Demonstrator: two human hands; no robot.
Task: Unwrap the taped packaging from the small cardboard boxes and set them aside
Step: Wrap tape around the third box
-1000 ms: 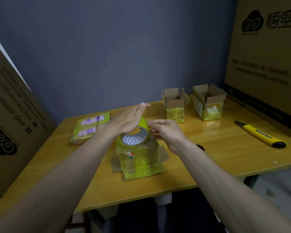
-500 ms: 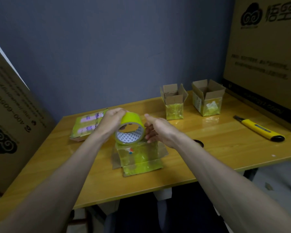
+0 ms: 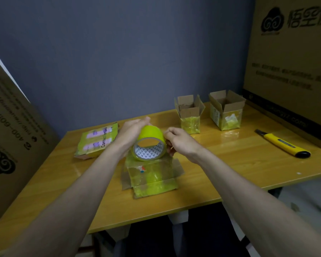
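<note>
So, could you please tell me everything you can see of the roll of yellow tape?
The roll of yellow tape is wide, glossy yellow-green, wound on a core whose inside is white with a grey triangle print. It is held on edge, its opening facing the camera, just above the taped box. The left hand lies against its left side; the right hand pinches its right edge.

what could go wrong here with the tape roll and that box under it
The tape roll is held between both hands just above the taped box; loose tape could stick to it again. The left hand only presses flat, so the roll could slip as the right hand picks at its edge.
</note>
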